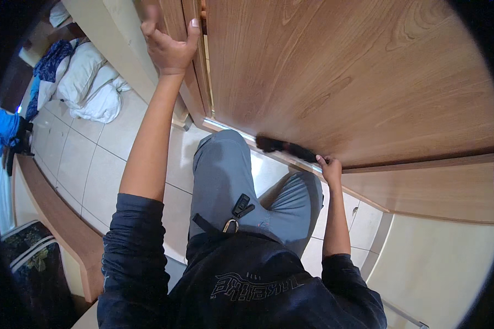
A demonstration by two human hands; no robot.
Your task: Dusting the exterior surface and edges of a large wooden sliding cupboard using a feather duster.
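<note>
My right hand [330, 171] is closed on the end of a dark hand brush [296, 150]. The brush lies nearly level along the bottom edge of a brown wood-grain sliding door [335, 77], its bristly end pointing left. Beneath it runs the pale bottom rail [244, 138] of the frame. My left hand [173, 48] is raised at the upper left, against the upright wooden frame [195, 82] beside the door. Its thumb stands apart from the fingers, which are partly blurred, and nothing is held in it.
Pale floor tiles [112, 151] lie below and to the left. A heap of white bedding [90, 82] rests on them at the upper left. A curved wooden edge [60, 211] runs along the left side, near a dark patterned cushion [35, 268]. A cream panel [439, 268] stands lower right.
</note>
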